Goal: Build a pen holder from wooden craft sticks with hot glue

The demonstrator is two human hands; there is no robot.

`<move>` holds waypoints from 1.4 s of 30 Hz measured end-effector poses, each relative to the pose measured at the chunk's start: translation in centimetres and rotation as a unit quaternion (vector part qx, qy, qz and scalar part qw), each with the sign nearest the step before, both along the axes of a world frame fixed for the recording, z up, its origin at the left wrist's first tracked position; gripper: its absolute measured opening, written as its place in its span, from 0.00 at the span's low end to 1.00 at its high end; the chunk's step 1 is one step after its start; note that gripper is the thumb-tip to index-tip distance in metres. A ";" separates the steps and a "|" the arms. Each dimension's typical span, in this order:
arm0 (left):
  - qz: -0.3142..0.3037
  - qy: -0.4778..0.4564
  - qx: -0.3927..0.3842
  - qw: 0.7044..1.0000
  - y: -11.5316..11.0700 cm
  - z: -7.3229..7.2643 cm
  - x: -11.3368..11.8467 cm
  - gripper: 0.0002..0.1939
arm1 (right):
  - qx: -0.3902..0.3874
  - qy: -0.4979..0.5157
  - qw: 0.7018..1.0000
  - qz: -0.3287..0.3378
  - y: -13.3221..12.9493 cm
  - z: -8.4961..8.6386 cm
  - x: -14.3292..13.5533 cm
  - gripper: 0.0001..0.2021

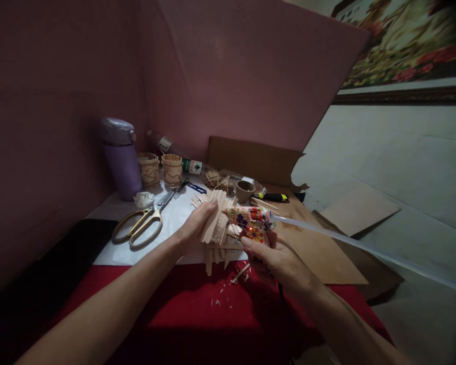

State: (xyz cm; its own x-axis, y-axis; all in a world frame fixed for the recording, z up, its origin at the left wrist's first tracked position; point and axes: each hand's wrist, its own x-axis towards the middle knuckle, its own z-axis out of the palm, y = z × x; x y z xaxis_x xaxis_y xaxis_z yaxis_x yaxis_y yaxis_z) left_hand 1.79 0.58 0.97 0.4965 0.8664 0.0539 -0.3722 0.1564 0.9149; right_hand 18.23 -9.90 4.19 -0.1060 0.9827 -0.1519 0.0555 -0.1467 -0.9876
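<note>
My left hand (194, 226) is closed around a piece made of flat wooden craft sticks (215, 219), thumb on top near its upper end. In my right hand (268, 253) is a flower-patterned hot glue gun (251, 218), its nozzle pointing left at the sticks. Whether the nozzle touches them I cannot tell. A long clear glue stick (338, 235) runs out of the gun's back to the right. Beneath the held piece lie more loose craft sticks (216, 256). Gold-handled scissors (144, 223) rest left of my left hand.
A purple bottle (121, 162) and two decorated wooden cups (172, 171) stand at the back left. Behind my hands are twine (218, 180), a small bowl (245, 191) and a black-yellow cutter (273, 196). Cardboard (319, 253) covers the right side; scraps dot the red cloth (197, 299).
</note>
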 end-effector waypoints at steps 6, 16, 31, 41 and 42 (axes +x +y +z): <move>-0.004 0.006 0.007 1.000 0.1 0.1 0.0 0.26 | -0.006 -0.001 1.000 -0.005 -0.2 0.0 -0.1 0.23; -0.002 0.007 0.005 1.000 -0.1 0.2 0.0 0.28 | -0.010 -0.001 1.000 -0.009 -0.3 0.1 -0.3 0.23; 0.005 0.006 -0.017 1.000 -0.2 0.3 -0.1 0.29 | -0.026 -0.003 1.000 0.008 -0.9 0.1 -0.8 0.21; 0.010 -0.007 -0.010 1.000 0.0 0.1 -0.1 0.28 | -0.059 0.013 0.998 0.017 -0.9 0.1 -1.0 0.24; 0.009 -0.008 -0.010 1.000 0.0 0.1 -0.1 0.27 | -0.059 0.013 0.998 0.020 -0.9 0.1 -1.0 0.24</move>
